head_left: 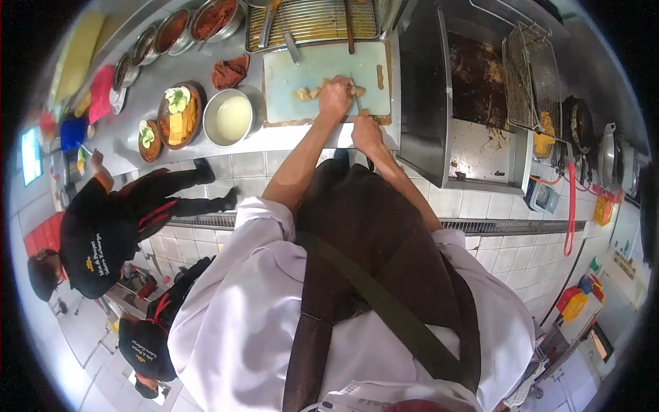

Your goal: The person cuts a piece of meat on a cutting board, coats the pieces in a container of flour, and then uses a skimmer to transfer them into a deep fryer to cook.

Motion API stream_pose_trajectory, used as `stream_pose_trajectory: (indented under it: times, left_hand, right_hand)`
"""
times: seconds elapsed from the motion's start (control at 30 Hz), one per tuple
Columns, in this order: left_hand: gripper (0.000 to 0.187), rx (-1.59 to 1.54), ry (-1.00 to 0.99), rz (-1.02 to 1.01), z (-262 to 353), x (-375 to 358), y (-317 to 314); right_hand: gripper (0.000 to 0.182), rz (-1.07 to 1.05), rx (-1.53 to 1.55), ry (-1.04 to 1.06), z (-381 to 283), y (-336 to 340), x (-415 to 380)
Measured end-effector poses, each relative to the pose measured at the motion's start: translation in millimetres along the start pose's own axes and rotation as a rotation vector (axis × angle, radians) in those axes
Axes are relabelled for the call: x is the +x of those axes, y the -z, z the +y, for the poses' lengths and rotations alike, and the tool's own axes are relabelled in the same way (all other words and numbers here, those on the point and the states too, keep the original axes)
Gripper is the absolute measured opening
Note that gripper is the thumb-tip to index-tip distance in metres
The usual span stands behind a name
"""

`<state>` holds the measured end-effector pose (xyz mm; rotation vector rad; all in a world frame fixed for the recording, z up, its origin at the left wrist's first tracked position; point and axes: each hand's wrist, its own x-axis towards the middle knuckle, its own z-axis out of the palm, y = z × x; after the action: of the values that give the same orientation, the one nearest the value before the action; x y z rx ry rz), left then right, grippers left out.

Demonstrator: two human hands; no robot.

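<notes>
A pale cutting board [295,72] lies on the steel counter in front of me. My left hand [335,98] is closed over pale food that looks like cooked meat, pressing it to the board; the fingertips are partly hidden. Cut pieces of this meat [303,94] lie left of the hand, and a bit more shows at its right. My right hand [367,132] is wrapped around the handle of a knife [355,101] at the board's near edge. The blade points away from me, close beside my left fingers.
Left of the board stand a pot of pale liquid [234,118], a crumpled red-brown cloth [230,73] and a plated dish [195,113]. Metal bowls [213,20] line the back. A wire rack [312,24] lies beyond the board. A fryer [480,147] is at right. Two people [89,233] stand left.
</notes>
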<state>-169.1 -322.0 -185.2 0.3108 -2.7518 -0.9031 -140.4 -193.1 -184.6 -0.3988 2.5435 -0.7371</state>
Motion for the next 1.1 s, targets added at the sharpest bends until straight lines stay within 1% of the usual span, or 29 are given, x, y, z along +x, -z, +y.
stream_pose_trajectory:
  times: [0.13,0.2,0.23,0.27,0.3,0.33,0.4,0.43,0.5,0.53,0.57,0.6,0.63,0.67,0.7,0.73,0.77,0.83,0.9,0.93,1.03,1.07,1.1]
  left_hand:
    - [0.016,0.062,-0.058,0.039,0.4,-2.9,-1.4]
    - [0.013,0.055,-0.048,0.043,2.2,-2.9,0.6]
    - [0.013,0.053,-0.054,0.040,3.1,-2.0,1.7]
    - [0.013,0.055,-0.047,0.043,2.8,-3.3,1.4]
    - [0.013,0.054,-0.042,0.052,2.3,-1.5,-1.0]
    - [0.013,0.046,-0.045,0.044,1.4,-3.4,-3.1]
    - [0.013,-0.094,-0.002,0.061,-5.7,-2.4,-7.6]
    - [0.013,-0.098,-0.012,0.066,-6.1,0.1,-7.0]
    - [0.012,-0.151,0.041,0.048,-7.5,-1.2,-5.6]
    - [0.012,-0.154,0.036,0.051,-10.4,-0.6,-6.2]
    - [0.012,-0.134,-0.023,0.100,-13.5,-2.1,-6.5]
    - [0.012,-0.112,-0.083,0.150,-16.2,-1.9,-7.0]
    - [0.012,-0.115,-0.088,0.152,-18.5,-2.5,-8.1]
    - [0.012,-0.161,-0.046,0.151,-19.3,-4.0,-7.9]
    - [0.012,-0.207,-0.006,0.150,-18.4,-4.4,-5.7]
    - [0.012,-0.208,-0.013,0.149,-18.0,-4.7,-3.3]
    - [0.011,-0.202,0.010,0.142,-16.2,-6.2,0.8]
    - [0.010,-0.198,0.031,0.137,-16.8,-4.8,2.6]
    - [0.008,-0.190,0.061,0.139,-18.9,-5.3,0.9]
    - [0.008,-0.191,0.062,0.139,-20.2,-4.8,-0.3]
    - [0.007,-0.180,0.067,0.116,-22.5,-6.0,1.7]
    - [0.007,-0.177,0.034,0.118,-26.3,-3.2,-1.6]
    - [0.007,-0.175,0.003,0.118,-30.0,-4.5,-5.3]
  right_hand:
    - [0.031,-0.054,-0.005,-0.023,9.1,-12.8,-4.3]
    - [0.033,-0.112,-0.018,0.055,15.0,-16.7,-12.6]
    - [0.033,-0.107,-0.016,0.050,22.4,-26.2,-16.7]
    - [0.033,-0.036,-0.056,0.133,36.9,-46.1,-23.5]
    - [0.033,0.040,-0.101,0.219,39.8,-48.2,-29.6]
    - [0.033,0.041,-0.104,0.208,44.9,-49.5,-37.9]
    - [0.031,0.128,0.026,0.145,24.0,-17.0,-59.1]
    - [0.031,0.140,0.023,0.145,17.1,-0.5,-65.3]
    - [0.032,-0.141,-0.003,0.116,6.5,32.4,-82.5]
    - [0.031,-0.133,0.009,0.143,-1.1,47.6,-88.5]
    - [0.031,-0.129,0.006,0.142,-2.1,47.6,-87.6]
    - [0.029,-0.060,0.016,0.136,-4.4,46.8,-83.3]
    - [0.027,0.008,0.027,0.131,-6.8,45.8,-78.4]
    - [0.027,0.012,0.027,0.130,-10.4,46.6,-71.7]
    - [0.026,-0.027,0.065,0.118,-15.2,48.9,-61.7]
    - [0.024,-0.066,0.104,0.107,-19.6,50.2,-51.1]
    - [0.024,-0.061,0.105,0.105,-19.9,43.9,-40.1]
    - [0.023,0.008,0.037,0.034,-17.8,27.2,-20.3]
    - [0.024,-0.008,0.023,0.010,-24.0,27.9,-14.0]
    - [0.025,-0.029,0.010,-0.014,-26.2,28.7,-11.3]
    - [0.025,-0.066,0.011,-0.001,-22.4,19.2,-3.2]
    - [0.025,-0.075,0.007,-0.002,-22.0,17.5,-1.5]
    - [0.024,-0.037,0.005,0.036,-20.8,15.3,-0.8]
